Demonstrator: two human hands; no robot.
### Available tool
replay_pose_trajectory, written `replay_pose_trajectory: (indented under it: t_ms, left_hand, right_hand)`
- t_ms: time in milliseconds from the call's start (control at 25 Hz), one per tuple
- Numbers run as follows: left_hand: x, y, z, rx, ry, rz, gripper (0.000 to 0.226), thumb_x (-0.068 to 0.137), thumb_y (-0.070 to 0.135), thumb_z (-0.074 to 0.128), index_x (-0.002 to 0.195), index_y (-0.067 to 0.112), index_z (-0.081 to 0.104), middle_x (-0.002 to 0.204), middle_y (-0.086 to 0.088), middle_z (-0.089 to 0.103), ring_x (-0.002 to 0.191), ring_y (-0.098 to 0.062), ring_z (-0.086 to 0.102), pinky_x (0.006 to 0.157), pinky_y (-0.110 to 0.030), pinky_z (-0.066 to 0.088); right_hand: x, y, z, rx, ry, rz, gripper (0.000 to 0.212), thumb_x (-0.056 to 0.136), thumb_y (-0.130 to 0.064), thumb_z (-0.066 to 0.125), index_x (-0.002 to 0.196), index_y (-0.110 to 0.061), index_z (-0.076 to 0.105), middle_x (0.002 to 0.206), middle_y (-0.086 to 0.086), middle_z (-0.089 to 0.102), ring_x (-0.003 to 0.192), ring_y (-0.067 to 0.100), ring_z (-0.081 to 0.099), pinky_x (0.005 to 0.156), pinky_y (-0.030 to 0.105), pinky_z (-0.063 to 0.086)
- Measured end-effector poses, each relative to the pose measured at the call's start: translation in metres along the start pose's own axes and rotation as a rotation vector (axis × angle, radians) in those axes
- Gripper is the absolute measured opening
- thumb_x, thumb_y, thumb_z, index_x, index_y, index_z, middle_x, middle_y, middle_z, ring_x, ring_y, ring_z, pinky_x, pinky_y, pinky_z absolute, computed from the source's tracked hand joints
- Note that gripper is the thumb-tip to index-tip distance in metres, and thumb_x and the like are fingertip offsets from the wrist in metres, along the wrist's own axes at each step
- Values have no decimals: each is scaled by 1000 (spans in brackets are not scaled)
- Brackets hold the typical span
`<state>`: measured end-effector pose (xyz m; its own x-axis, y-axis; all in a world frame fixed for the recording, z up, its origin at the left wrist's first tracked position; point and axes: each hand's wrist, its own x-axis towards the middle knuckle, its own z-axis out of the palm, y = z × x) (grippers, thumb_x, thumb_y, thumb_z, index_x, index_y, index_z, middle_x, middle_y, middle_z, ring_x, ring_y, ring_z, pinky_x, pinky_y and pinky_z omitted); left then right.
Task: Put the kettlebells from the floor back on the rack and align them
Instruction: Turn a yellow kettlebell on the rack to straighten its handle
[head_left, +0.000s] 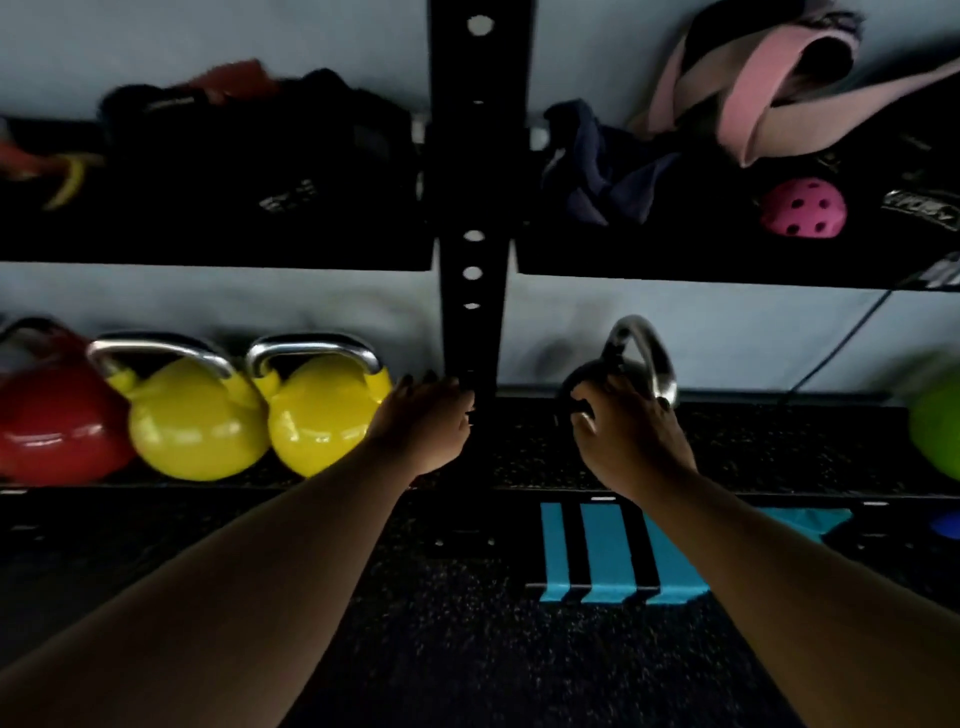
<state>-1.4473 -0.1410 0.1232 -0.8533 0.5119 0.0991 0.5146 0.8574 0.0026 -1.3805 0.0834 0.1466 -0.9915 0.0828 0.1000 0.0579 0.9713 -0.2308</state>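
Observation:
A black kettlebell (631, 364) with a steel handle stands on the rack's lower shelf (779, 441), just right of the black upright post (472, 312). My right hand (626, 436) grips its dark body below the handle. My left hand (423, 423) reaches forward beside the post, fingers apart, touching no kettlebell. Left of the post stand two yellow kettlebells (195, 415) (324, 408) side by side, and a red kettlebell (52, 415) at the far left. A green kettlebell (935, 421) shows at the right edge.
The upper shelf (208, 254) holds dark bags, a navy cloth (608, 166), pink bands (753, 104) and a pink holed ball (802, 208). Below the rack lies a blue mat with black stripes (608, 551) on dark speckled floor. A cable (841, 338) hangs at the right.

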Motion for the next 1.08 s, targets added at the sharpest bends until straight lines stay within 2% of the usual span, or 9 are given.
replay_pose_trajectory:
  t_ms: [240,360,480,680,800,880,920,1000,1080]
  left_hand:
    - [-35,-122,2,51,60,-201,41,89,27,47,129,17,51,138,-9,51,126,-33,44,103,-43,32]
    - [-46,-180,9,-14,98,-310,44,91,31,47,133,14,46,136,-13,47,122,-37,44,95,-45,38]
    - [-43,-228,20,-196,142,-439,43,96,41,41,132,18,45,134,-16,44,118,-40,46,84,-44,44]
    - [-26,-238,50,-507,146,-496,53,97,56,30,143,31,33,139,-16,39,119,-43,48,78,-45,48]
    - [-19,-226,70,-574,158,-528,52,95,58,22,143,38,29,146,-11,33,125,-42,41,74,-37,41]
    - [-14,-222,72,-649,192,-541,48,96,58,23,142,44,27,150,-10,28,127,-48,37,80,-40,38]
    - [-10,-223,71,-725,222,-535,46,97,57,26,142,48,25,152,-9,24,130,-49,35,88,-45,38]
    - [-1,-230,72,-888,206,-466,49,98,54,31,145,54,16,160,-7,9,142,-44,21,106,-53,27]
    - [7,-233,75,-1078,165,-432,65,96,54,41,149,50,4,163,-9,0,146,-36,15,110,-45,22]
  right_hand:
    - [25,-128,43,88,31,-172,29,93,-36,49,117,-24,58,119,7,60,113,33,52,87,43,48]
    - [49,-190,66,164,-21,-129,35,93,-39,50,125,-23,51,121,13,57,116,37,51,89,45,49]
    - [83,-237,89,123,-37,-119,41,95,-45,44,129,-22,46,122,15,52,113,38,49,89,45,46]
    - [129,-272,122,79,-132,15,50,95,-58,36,132,-24,40,130,14,45,118,37,44,92,47,40]
    - [142,-270,136,182,-176,41,53,93,-62,36,129,-23,41,126,13,48,116,36,47,89,45,42]
    - [145,-266,139,295,-145,63,52,90,-63,43,123,-22,46,120,13,53,111,35,51,81,38,42]
    - [144,-267,140,327,-110,97,52,89,-64,46,119,-22,49,117,13,55,110,35,52,80,37,41]
    - [134,-270,144,313,22,196,54,85,-68,47,113,-22,53,116,12,59,108,36,53,81,39,43]
    - [121,-270,146,285,107,244,54,86,-69,45,107,-21,53,112,12,61,102,35,54,78,41,44]
